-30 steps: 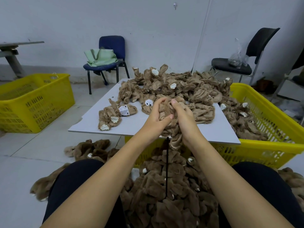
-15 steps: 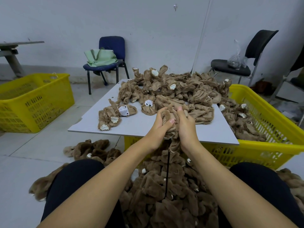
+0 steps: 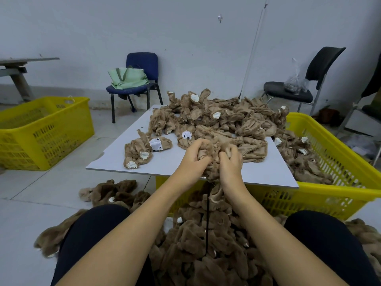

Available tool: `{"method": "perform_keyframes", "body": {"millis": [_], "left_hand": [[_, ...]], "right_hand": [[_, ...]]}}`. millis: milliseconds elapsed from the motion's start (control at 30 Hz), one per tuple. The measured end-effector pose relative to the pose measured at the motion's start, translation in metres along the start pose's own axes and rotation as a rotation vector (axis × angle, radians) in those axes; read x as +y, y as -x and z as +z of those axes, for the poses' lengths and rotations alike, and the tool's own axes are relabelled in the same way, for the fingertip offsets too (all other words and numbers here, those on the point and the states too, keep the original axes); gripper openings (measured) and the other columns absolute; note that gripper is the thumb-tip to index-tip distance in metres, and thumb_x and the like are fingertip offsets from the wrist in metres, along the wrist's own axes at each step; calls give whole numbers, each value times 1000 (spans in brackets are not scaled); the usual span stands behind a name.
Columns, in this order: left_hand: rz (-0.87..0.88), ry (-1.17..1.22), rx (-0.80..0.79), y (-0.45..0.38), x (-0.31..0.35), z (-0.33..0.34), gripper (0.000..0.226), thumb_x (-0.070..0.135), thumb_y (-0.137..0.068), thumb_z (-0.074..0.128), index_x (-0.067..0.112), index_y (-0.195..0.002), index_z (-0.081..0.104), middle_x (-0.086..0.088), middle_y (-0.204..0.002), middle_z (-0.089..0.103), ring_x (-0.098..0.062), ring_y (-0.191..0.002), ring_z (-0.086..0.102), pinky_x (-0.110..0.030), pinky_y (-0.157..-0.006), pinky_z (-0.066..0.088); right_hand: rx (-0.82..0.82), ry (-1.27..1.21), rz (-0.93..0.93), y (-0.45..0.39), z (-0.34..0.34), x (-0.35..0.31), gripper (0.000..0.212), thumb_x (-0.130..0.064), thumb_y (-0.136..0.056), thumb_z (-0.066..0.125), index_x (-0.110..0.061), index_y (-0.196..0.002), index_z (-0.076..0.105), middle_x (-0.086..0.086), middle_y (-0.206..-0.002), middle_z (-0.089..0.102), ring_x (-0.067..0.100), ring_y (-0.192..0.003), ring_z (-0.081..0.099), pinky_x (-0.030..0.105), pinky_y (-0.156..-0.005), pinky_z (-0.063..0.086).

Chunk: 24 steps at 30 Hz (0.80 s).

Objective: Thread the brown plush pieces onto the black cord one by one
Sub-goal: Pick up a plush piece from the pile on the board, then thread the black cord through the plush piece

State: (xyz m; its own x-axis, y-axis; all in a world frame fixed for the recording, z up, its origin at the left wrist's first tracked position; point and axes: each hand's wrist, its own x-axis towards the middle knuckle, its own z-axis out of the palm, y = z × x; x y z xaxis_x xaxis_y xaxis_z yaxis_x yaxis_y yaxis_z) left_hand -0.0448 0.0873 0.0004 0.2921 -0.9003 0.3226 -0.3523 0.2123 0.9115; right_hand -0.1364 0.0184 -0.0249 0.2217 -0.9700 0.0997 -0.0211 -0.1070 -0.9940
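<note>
Both hands are bunched up on one brown plush piece (image 3: 213, 159) right at the near edge of the table (image 3: 169, 162). The left hand (image 3: 190, 162) has its grip curled into the fabric on that side, and the right hand (image 3: 231, 164) is grasping the other side. The black cord (image 3: 207, 219) drops straight down from under the grip, just off the table edge, into the threaded plush heap (image 3: 191, 244) on the floor. Behind the hands, a loose plush pile (image 3: 226, 120) covers the far end of the table.
</note>
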Motion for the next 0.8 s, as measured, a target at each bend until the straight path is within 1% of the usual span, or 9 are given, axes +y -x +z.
{"method": "perform_keyframes", "body": {"millis": [67, 133, 233, 300, 400, 500, 633, 733, 800], "left_hand": [[34, -30, 18, 1, -1, 1, 26, -8, -92, 53, 6, -113, 56, -6, -97, 59, -6, -83, 59, -16, -71, 47], [61, -41, 26, 2, -3, 0, 26, -10, -92, 53, 4, -113, 52, -1, -82, 50, 3, -68, 52, -12, -63, 41], [116, -61, 44, 0, -5, -2, 27, -12, -88, 57, 5, -107, 50, -1, -82, 51, 1, -68, 50, -14, -64, 40], [148, -52, 66, 0, -5, -2, 27, -13, -86, 60, 7, -101, 49, 9, -81, 55, 0, -69, 51, -14, -63, 41], [169, -60, 66, 0, -5, 0, 31, -14, -85, 61, 12, -96, 48, 23, -71, 56, 3, -65, 52, -11, -60, 39], [161, -59, 85, 0, -6, 0, 27, -12, -85, 64, 7, -95, 47, 20, -68, 55, 2, -61, 50, -12, -57, 39], [97, -30, 76, -3, -8, -4, 25, -8, -86, 65, 3, -100, 47, 13, -73, 55, -3, -65, 53, -18, -57, 44], [40, 5, 30, -2, -9, -4, 28, -2, -88, 63, 8, -107, 44, 2, -78, 55, -9, -67, 55, -29, -60, 47], [20, -7, -38, 0, -9, 1, 27, 7, -88, 57, 12, -107, 39, -2, -72, 44, -15, -60, 42, -37, -57, 36]], "right_hand": [[18, 82, -110, 1, -6, -3, 42, -10, -92, 48, -38, -123, 51, -7, -125, 32, 6, -115, 33, 50, -112, 32], [-18, 126, -245, 1, -12, -6, 52, -6, -90, 51, -47, -124, 51, -12, -126, 27, -5, -113, 29, 45, -112, 31], [-108, 160, -343, -5, -20, -9, 50, 0, -90, 54, -35, -125, 59, -6, -134, 38, 4, -119, 41, 36, -102, 45], [-194, 115, -328, -10, -23, -10, 45, 3, -90, 53, -27, -122, 62, 1, -135, 54, 11, -115, 56, 32, -85, 54], [-232, 62, -322, -13, -22, -11, 37, 2, -88, 50, -27, -105, 64, -12, -109, 68, 5, -97, 65, 22, -71, 52], [-268, -59, -241, -14, -15, -10, 28, 1, -92, 46, -23, -92, 61, -15, -78, 63, -5, -66, 59, 16, -59, 46], [-327, -101, -201, -14, -13, -8, 12, -17, -104, 51, -23, -96, 58, -3, -97, 64, -5, -82, 66, 13, -68, 51], [-380, -155, -156, -11, -17, -9, 14, -12, -103, 52, -21, -96, 58, -2, -98, 66, 0, -85, 68, 16, -68, 54], [-409, -203, -140, -10, -20, -10, 22, -2, -99, 50, -21, -91, 59, 0, -91, 66, 7, -79, 68, 20, -64, 54]]}}
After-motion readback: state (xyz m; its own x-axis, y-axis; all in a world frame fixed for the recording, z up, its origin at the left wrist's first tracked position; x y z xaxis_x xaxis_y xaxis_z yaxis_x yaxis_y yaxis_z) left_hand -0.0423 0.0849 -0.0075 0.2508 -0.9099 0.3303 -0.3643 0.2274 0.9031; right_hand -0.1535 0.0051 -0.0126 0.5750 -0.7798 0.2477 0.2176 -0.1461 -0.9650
